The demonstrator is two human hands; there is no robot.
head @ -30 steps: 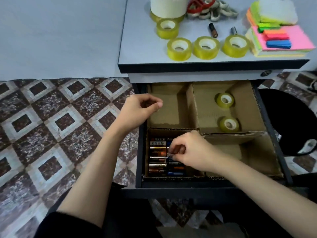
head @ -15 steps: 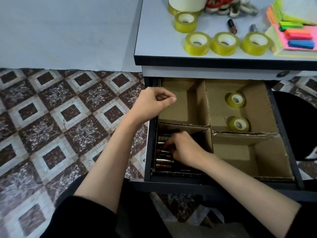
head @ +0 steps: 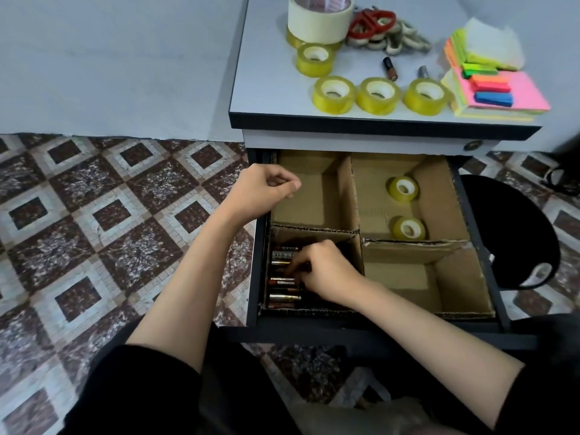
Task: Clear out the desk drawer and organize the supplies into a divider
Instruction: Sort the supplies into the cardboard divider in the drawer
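The open drawer holds a cardboard divider with four compartments. Several batteries lie side by side in the near left compartment. My right hand reaches into that compartment, its fingertips pinched on one battery among them. My left hand rests as a loose fist on the drawer's left edge, by the bare far left compartment. Two small yellow tape rolls lie in the far right compartment. The near right compartment has nothing in it.
On the desk top stand several yellow tape rolls, a big masking tape roll, red scissors, two loose batteries and stacked sticky notes. A black chair seat is right of the drawer. Patterned tile floor lies left.
My right hand has shifted a little deeper and left among the batteries. The left hand has stayed on the drawer edge. The camera view has drifted left.
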